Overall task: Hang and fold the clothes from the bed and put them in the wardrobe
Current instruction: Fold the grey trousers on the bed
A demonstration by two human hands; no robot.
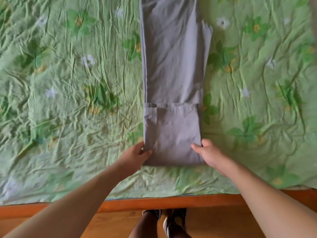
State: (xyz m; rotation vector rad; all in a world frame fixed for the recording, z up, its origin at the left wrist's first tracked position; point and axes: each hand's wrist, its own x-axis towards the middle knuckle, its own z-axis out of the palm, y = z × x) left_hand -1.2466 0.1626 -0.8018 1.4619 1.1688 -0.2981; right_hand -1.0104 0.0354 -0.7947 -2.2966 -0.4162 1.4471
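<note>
Nearest the camera, a pair of dark shoes [171, 220] stands on the wooden floor [111, 225], just short of the orange-brown bed frame [154, 202]. Both bare forearms reach over that frame onto the green flowered bedspread [68, 100].

The grey trousers [173, 66] lie flat on the bedspread in a long narrow strip that runs straight away from the person. Their near end is doubled back on itself into a folded panel [171, 131].

The left hand [137, 154] grips the left edge of this panel near its closest corner. Its thumb lies on top of the cloth and its other fingers curl round the edge beneath. The right hand [208, 154] grips the right edge in the same way, with the thumb pressed on the upper surface and the curled fingers against the side of the fold. The panel spans the gap between the two hands.

Beyond the panel's hem, the single layer of trousers stretches on to the top of the view, where a loose flap juts out on its right side.
</note>
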